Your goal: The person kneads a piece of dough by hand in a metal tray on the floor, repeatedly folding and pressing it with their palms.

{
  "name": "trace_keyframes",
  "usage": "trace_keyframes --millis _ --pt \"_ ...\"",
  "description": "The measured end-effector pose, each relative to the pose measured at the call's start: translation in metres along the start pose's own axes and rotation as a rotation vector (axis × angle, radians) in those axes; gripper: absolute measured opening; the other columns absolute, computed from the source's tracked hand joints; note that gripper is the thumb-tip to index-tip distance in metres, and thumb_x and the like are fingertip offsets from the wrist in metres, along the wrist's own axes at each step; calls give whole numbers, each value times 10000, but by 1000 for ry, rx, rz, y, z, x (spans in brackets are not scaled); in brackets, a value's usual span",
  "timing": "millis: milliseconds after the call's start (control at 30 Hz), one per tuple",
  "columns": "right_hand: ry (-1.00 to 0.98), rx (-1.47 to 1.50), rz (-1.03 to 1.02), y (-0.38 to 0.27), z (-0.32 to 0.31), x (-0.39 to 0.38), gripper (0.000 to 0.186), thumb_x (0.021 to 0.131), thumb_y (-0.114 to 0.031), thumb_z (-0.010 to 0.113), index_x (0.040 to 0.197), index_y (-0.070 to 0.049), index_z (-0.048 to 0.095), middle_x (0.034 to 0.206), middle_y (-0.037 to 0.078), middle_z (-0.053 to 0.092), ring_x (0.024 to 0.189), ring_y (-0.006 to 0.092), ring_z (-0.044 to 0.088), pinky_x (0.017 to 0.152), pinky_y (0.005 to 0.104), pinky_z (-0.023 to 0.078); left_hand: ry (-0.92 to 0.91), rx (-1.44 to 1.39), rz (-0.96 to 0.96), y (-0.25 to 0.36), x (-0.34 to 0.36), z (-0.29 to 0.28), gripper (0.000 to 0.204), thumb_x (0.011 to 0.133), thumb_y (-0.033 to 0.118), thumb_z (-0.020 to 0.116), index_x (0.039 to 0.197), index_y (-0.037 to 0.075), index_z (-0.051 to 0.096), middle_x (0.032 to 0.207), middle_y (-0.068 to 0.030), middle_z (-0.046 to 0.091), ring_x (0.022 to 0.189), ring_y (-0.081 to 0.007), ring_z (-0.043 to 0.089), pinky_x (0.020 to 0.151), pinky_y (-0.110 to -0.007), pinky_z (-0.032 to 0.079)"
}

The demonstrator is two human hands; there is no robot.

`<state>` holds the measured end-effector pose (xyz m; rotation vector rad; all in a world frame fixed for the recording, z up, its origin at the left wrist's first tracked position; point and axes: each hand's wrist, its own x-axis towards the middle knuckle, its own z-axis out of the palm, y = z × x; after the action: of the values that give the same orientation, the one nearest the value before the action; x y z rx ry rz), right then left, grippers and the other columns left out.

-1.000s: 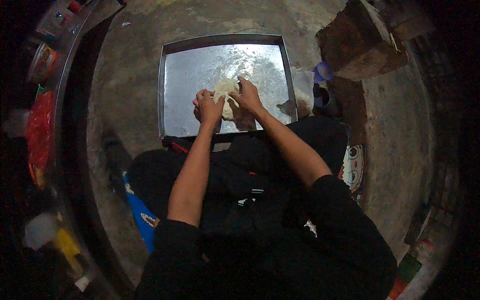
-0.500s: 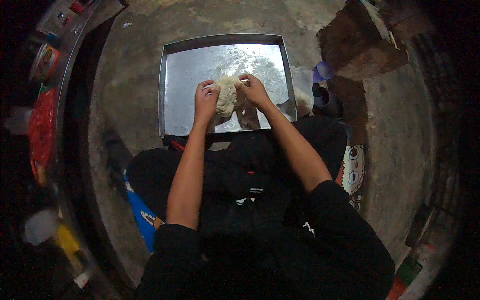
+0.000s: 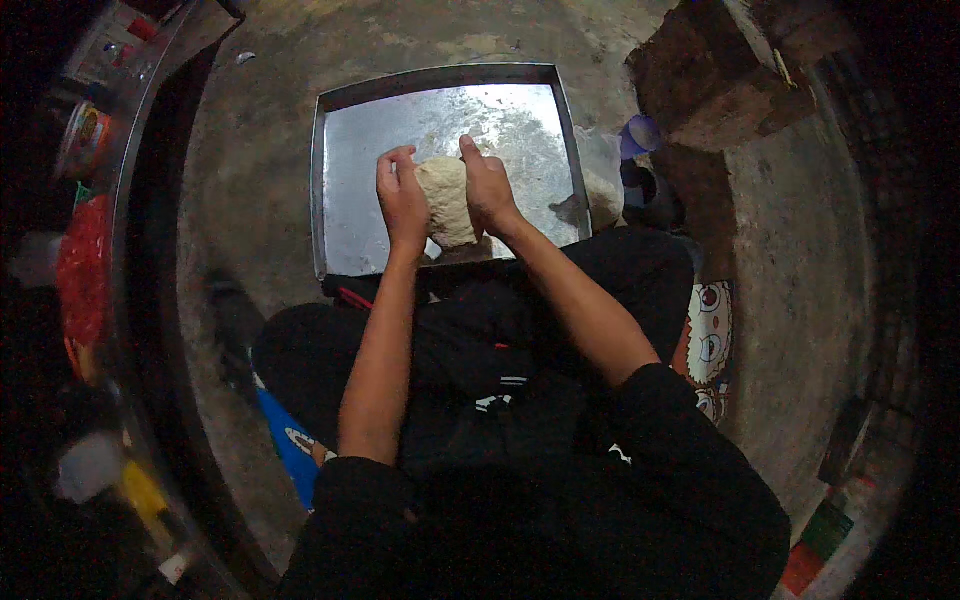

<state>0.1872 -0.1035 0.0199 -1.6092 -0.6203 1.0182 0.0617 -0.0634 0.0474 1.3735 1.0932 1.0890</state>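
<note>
A pale lump of dough (image 3: pixel 447 200) is gripped between my two hands over a shallow metal tray (image 3: pixel 352 200). My left hand (image 3: pixel 402 200) presses against its left side, fingers pointing away from me. On the opposite side my right hand (image 3: pixel 488 190) cups the dough, thumb uppermost. The underside of the dough is hidden, so I cannot tell whether it touches the tray. Wet, shiny patches show on the tray's metal beyond the dough.
Right of the tray are a clear bag of pale stuff (image 3: pixel 602 190), a purple cup (image 3: pixel 640 135) and a dark round container (image 3: pixel 650 195). A brown box (image 3: pixel 715 85) stands farther right. Along the left edge lie a tub (image 3: pixel 85 140) and a red plastic bag (image 3: pixel 85 270).
My hands have shifted from pinching the dough's far edge to pressing both sides. The dough looks rounder and smoother, and sits slightly nearer to me.
</note>
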Motion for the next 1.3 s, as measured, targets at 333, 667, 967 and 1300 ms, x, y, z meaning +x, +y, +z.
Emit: trace_keyframes --millis 333,667,967,1300 --pt "468 -28 -152 8 58 -31 673 1024 -541 275 1187 47 556 1133 259 568 1060 424 535 1003 439 400 -492 -733 -78 0 -7 10 735 1041 571 217 1251 -16 607 1198 -147 646 1082 -219 598 994 -338 431" --pt "140 40 -312 0 51 -45 563 1060 -448 285 1319 35 412 1314 247 470 1241 362 456 1077 425 337 182 -279 -367 15 8 -7 658 1015 585 327 728 45 568 628 -78 563 581 -206 564 599 -353 475" --pt "230 85 -354 -13 58 -70 699 1056 -507 259 936 10 713 852 132 703 798 243 675 786 358 518 344 -669 -478 13 3 -4 572 1000 586 392 841 58 543 798 -58 551 747 -220 567 715 -379 496" --pt "82 -257 -566 -63 -20 -40 645 1032 -432 427 611 19 617 518 112 577 471 233 564 526 387 452 -360 -735 -674 15 -1 -6 349 1020 414 480 1085 73 521 969 -87 555 861 -195 600 775 -366 529"
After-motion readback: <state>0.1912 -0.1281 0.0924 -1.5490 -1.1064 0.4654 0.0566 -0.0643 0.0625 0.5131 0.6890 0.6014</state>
